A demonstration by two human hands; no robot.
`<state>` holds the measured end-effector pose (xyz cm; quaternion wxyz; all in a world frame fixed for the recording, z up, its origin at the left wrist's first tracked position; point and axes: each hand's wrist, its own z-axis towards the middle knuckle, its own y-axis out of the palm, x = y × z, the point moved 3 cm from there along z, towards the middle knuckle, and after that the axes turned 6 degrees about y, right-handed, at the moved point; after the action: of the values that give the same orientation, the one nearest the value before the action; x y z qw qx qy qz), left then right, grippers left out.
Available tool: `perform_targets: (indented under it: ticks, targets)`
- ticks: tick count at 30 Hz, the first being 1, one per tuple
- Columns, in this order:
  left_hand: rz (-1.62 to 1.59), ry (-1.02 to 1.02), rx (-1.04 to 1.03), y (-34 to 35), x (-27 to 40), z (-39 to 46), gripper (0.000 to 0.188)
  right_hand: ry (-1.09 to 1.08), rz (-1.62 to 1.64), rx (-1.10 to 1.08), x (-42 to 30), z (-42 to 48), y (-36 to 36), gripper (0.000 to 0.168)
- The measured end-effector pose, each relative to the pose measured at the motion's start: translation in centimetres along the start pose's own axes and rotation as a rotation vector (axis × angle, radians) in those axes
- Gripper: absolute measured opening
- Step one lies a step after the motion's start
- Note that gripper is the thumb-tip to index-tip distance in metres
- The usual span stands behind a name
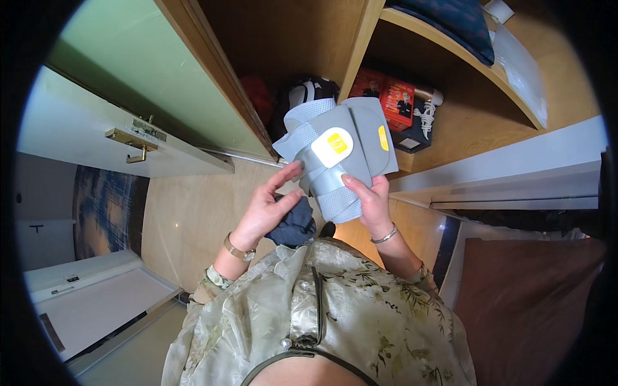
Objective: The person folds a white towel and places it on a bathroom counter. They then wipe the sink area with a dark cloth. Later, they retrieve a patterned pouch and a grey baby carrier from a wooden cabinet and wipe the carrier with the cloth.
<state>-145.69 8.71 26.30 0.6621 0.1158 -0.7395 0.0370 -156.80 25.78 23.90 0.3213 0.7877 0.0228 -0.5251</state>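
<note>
A folded grey fabric support belt with mesh panels, a satin-like strap and a yellow-and-white logo patch is in front of me. My right hand grips its lower right edge, thumb on top. My left hand has its index fingertip at the belt's left edge; whether it touches is unclear. A dark blue crumpled cloth bundle sits against the left palm below the thumb, apparently held by fingers hidden beneath it.
Ahead is a wooden cabinet holding a black-and-white bag, red boxes and a hair dryer with a coiled white cord. On the left, a white door with a brass handle stands ajar. A brown-covered surface lies right.
</note>
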Motion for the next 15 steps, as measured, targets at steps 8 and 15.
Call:
perform_targets:
  ticks: [8,15]
  targets:
    - [-0.369,-0.110,0.036,3.2,1.0,1.8,0.080,-0.376,-0.703,-0.027,1.5,-2.1,1.5,0.038]
    - [-0.358,-0.116,0.130,3.4,0.1,2.0,0.053,-0.507,-0.911,-0.109,-0.6,-2.6,2.2,0.031]
